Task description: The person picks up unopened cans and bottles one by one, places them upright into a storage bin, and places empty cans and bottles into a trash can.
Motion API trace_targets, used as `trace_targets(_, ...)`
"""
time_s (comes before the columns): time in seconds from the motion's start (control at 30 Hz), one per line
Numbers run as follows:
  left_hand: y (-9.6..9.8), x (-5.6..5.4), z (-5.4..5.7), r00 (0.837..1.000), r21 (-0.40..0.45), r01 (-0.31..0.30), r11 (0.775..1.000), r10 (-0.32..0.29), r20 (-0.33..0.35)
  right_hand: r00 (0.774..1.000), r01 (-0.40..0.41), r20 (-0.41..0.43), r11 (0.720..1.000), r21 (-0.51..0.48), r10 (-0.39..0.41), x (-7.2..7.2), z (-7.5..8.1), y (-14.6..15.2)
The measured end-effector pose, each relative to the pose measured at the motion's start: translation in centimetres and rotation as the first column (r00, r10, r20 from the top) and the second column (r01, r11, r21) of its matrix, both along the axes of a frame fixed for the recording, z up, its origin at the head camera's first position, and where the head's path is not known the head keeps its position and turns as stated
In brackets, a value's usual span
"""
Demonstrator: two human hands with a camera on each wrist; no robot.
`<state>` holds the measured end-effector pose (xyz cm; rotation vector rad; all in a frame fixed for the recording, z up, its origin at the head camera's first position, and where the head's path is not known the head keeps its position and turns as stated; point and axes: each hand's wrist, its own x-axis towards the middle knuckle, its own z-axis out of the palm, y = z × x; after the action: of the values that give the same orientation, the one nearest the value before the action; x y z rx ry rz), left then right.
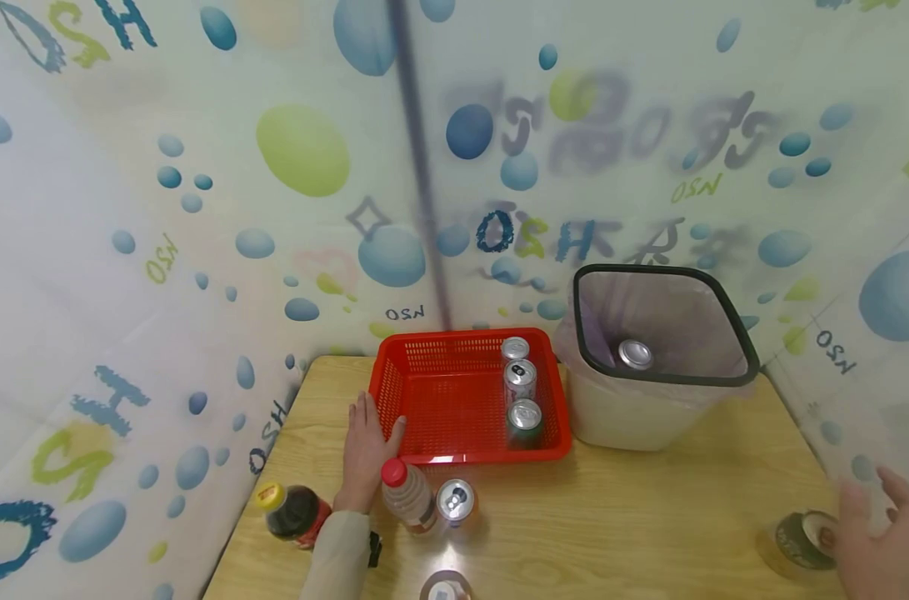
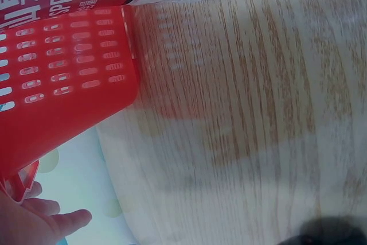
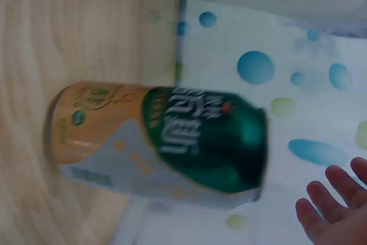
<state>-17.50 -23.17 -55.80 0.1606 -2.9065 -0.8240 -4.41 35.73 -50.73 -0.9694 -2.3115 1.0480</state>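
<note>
At the front-left corner of the red plastic basket (image 1: 454,412), my left hand (image 1: 366,442) rests with its fingers straight along the side and thumb at the rim. The left wrist view shows its fingers (image 2: 66,222) extended past the basket's rim. Inside the basket, several cans (image 1: 520,375) stand along the right side. At the far right my right hand (image 1: 885,533) is empty, fingers extended, beside a standing green, gold and silver can (image 1: 799,537). In the right wrist view the hand (image 3: 338,210) is apart from this can (image 3: 160,142), near its top.
A lined bin (image 1: 634,417) with a can (image 1: 636,355) inside stands right of the basket. In front of the basket are a red-capped bottle (image 1: 412,500), a can (image 1: 455,502) and another bottle (image 1: 445,587). A yellow-capped cola bottle (image 1: 295,515) stands left of my left forearm.
</note>
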Motion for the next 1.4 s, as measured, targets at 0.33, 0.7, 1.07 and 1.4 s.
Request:
trace_targets(0.33,0.0,-0.1,-0.1,1.000,-0.006,-0.002,1.000,0.002,-0.006,0.996,-0.022,0.081,0.968,-0.251,0.043,0.5,-3.0,2.5)
trace_targets(0.7,0.0,-0.2,-0.3,1.000,-0.002,-0.014,1.000,0.014,0.005,0.999,-0.043,0.009,0.881,-0.471,0.053,0.5,-7.1,2.1)
trace_targets(1.07,0.0,-0.2,-0.3,1.000,0.008,-0.012,1.000,0.012,0.007,0.998,0.029,0.065,0.861,-0.507,0.005,0.5,-8.1,1.7)
trace_targets(1.4,0.0,-0.2,-0.3,1.000,0.008,-0.016,1.000,0.016,0.001,0.983,-0.158,0.024,0.895,-0.417,0.185,0.7,-8.0,3.8)
